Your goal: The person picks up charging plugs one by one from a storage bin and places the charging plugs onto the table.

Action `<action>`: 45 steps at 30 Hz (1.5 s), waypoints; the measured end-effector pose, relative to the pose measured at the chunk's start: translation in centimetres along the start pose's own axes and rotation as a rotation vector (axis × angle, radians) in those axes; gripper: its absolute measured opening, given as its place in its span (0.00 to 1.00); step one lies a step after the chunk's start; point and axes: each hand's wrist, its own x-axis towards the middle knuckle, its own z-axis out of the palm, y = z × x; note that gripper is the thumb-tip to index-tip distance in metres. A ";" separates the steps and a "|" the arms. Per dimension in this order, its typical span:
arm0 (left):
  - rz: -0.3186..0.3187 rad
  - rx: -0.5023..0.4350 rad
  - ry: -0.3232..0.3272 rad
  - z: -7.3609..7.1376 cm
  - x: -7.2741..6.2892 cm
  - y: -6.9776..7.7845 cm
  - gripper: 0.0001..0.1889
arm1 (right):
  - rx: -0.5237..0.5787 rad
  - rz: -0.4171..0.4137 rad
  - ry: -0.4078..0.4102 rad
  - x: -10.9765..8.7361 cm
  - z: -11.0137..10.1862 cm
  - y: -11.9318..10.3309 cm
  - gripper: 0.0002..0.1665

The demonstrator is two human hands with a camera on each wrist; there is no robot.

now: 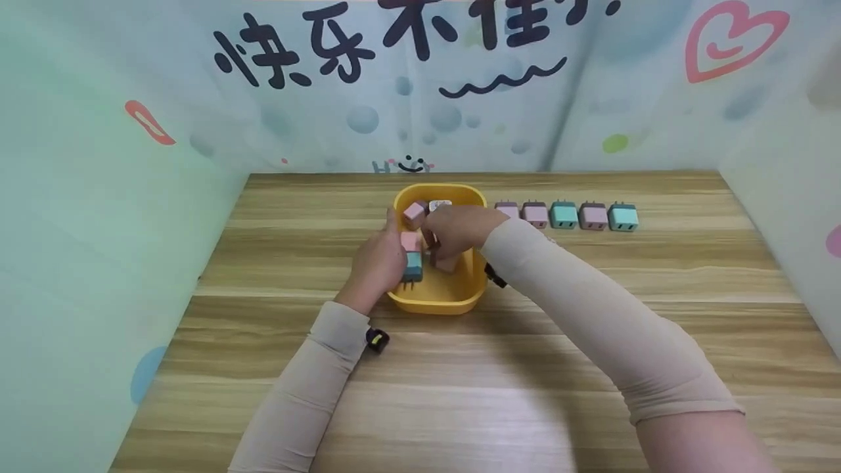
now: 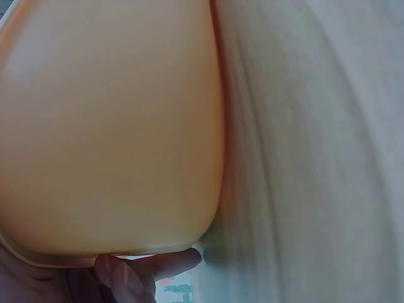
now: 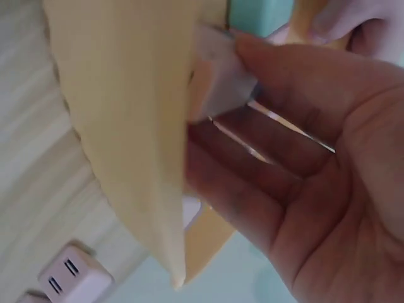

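Observation:
A yellow plastic bin (image 1: 437, 307) stands on the table with several chargers in it. At its left side my left hand (image 1: 380, 259) grips the wall, with fingers (image 2: 129, 281) against the outside. Inside the bin my right hand (image 1: 456, 230) pinches a pale pink charger (image 3: 224, 76) between thumb and fingers. Near the left wall lie a pink charger (image 1: 410, 240) and a teal charger (image 1: 412, 266), prongs toward me. Another pink charger (image 1: 414, 213) and a white one (image 1: 439, 205) are at the bin's far end. My right hand hides part of the contents.
To the right of the bin stands a row of pink and teal chargers, from a pink one (image 1: 535, 214) to a teal one (image 1: 623, 217) at the right end. The wooden table (image 1: 690, 276) meets a printed cloth backdrop (image 1: 315, 131) at the back.

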 end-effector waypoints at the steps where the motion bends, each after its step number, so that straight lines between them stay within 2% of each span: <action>1: 0.002 0.000 0.002 0.0 0.0 0.0 0.39 | 0.034 0.002 -0.026 0.0 0.0 0.1 0.16; 5: 0.016 0.004 0.014 0.0 -0.1 -0.1 0.39 | 0.094 0.013 -0.066 -0.1 0.0 0.4 0.13; 14: 0.012 0.009 0.006 0.0 0.0 0.0 0.38 | 0.090 0.030 -0.019 -0.4 0.5 0.5 0.10; 21: 0.015 -0.001 0.005 0.0 0.0 0.1 0.38 | 0.112 0.085 -0.046 -0.8 0.0 0.2 0.18; 24: 0.013 -0.007 0.004 0.1 -0.1 0.1 0.39 | 0.074 0.025 -0.032 -1.0 0.0 0.1 0.22; 27: 0.008 -0.011 -0.006 0.1 -0.1 0.1 0.39 | -0.020 -0.067 0.007 -1.1 0.3 0.0 0.24; 30: -0.006 -0.009 -0.024 0.0 -0.2 0.1 0.39 | -0.135 -0.134 0.023 -1.4 0.8 -0.4 0.22; 36: -0.035 -0.025 -0.044 -0.1 -0.2 0.1 0.39 | -0.301 -0.178 0.034 -1.6 2.0 -1.0 0.17; 41: -0.024 -0.021 -0.029 -0.1 -0.3 0.1 0.40 | -0.289 -0.175 0.096 -1.3 2.6 -0.7 0.14; 45: 0.008 -0.009 -0.004 -0.1 -0.2 0.0 0.39 | -0.225 -0.181 0.094 -0.9 2.6 -0.2 0.16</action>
